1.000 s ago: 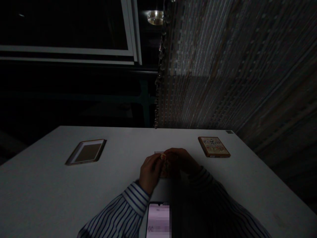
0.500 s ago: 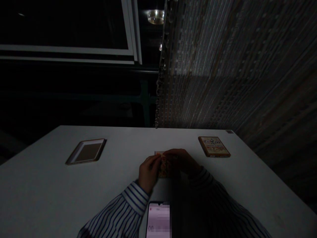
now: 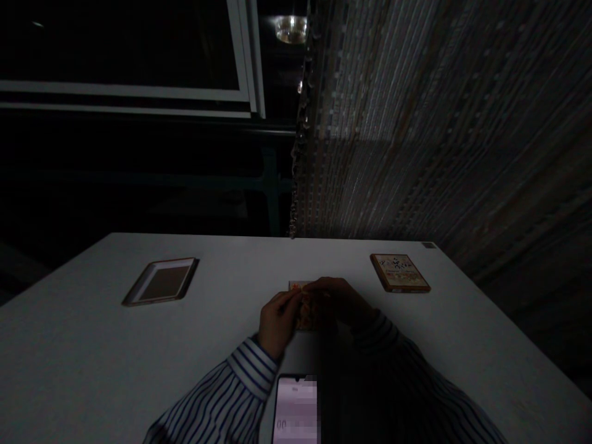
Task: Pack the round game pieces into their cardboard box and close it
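Note:
A small flat board point(image 3: 306, 319) with red and yellow pictures and a pale edge lies on the white table in front of me, partly covered by both hands. My left hand point(image 3: 278, 319) is at its left side, thumb and fingers closed together over its upper part. From the right, my right hand point(image 3: 340, 299) reaches over the board with bent fingers, its fingertips meeting the left ones near the board's top. Deep shadow hides the board's right side and most of the right palm. What the fingertips pinch is too small and dark to make out.
A phone point(image 3: 296, 407) with a lit screen lies nearest me, between my forearms. A shallow open tray or lid point(image 3: 192, 271) sits at the left; a flat box point(image 3: 400, 272) with a printed cover lies at the right. A string curtain point(image 3: 370, 154) hangs behind the white table point(image 3: 92, 345).
My hands stay nearly in place over the board, with only slight finger movement. The tray, box and phone have not moved.

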The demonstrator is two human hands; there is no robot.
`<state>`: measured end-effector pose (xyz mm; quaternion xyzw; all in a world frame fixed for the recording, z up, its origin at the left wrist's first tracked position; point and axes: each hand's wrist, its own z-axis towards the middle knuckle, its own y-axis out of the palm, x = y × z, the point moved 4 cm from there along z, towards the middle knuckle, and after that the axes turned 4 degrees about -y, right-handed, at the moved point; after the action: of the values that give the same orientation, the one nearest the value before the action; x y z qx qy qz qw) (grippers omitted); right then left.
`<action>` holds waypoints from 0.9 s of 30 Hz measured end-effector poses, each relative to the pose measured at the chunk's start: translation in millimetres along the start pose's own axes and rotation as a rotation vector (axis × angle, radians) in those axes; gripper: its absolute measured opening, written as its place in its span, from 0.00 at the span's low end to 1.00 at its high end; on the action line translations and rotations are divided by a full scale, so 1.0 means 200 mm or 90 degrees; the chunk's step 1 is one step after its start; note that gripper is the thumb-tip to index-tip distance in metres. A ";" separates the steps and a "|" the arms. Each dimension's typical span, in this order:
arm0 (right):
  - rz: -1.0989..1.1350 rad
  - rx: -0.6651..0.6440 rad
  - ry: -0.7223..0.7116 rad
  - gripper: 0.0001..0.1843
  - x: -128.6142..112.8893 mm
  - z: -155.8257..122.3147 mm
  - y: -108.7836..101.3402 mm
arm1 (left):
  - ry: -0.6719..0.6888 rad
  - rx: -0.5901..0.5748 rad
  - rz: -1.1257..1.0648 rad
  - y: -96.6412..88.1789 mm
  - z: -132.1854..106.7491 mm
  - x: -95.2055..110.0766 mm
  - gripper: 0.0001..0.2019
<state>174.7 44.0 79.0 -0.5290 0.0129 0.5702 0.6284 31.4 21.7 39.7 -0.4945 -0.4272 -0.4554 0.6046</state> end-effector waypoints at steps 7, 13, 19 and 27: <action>-0.032 -0.031 -0.016 0.14 -0.03 0.01 0.00 | 0.009 -0.012 0.012 0.00 0.00 -0.01 0.12; -0.003 -0.016 0.005 0.13 0.01 0.00 0.00 | -0.004 -0.004 -0.007 0.00 0.00 -0.02 0.13; 0.013 -0.010 0.012 0.14 0.02 0.00 0.01 | -0.051 0.005 -0.018 0.00 0.00 -0.01 0.13; 0.034 0.008 0.046 0.14 0.01 0.00 0.00 | -0.105 0.003 -0.115 0.02 0.00 -0.04 0.15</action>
<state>174.8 45.2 78.7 -0.5452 0.0535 0.5671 0.6151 32.5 23.7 30.5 -0.4884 -0.5197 -0.4646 0.5249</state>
